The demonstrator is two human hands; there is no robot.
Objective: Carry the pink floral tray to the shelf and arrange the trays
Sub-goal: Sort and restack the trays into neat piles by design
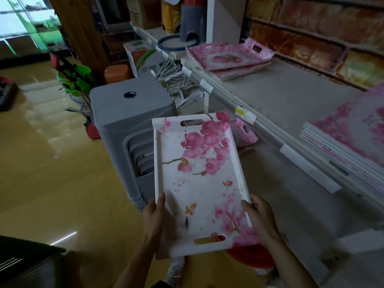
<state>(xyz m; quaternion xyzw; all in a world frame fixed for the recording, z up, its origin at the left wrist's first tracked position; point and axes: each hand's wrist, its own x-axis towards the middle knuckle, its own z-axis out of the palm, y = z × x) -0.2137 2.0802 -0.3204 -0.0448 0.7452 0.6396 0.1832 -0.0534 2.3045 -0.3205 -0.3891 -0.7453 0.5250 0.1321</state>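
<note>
Mid-carry, your left hand (154, 217) and right hand (260, 217) clamp the pink floral tray (199, 183) by its sides just in front of the shelf (291, 104); next it likely needs lifting onto that shelf.

Pink floral tray (197, 179) between both hands (154, 222)

Bare shelf (291, 104) between tray stacks (226, 57)

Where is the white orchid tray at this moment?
Head view, lower centre: the tray is held by the left hand and right hand at its near end, between the grey stools on its left and the shelf on its right.
</note>
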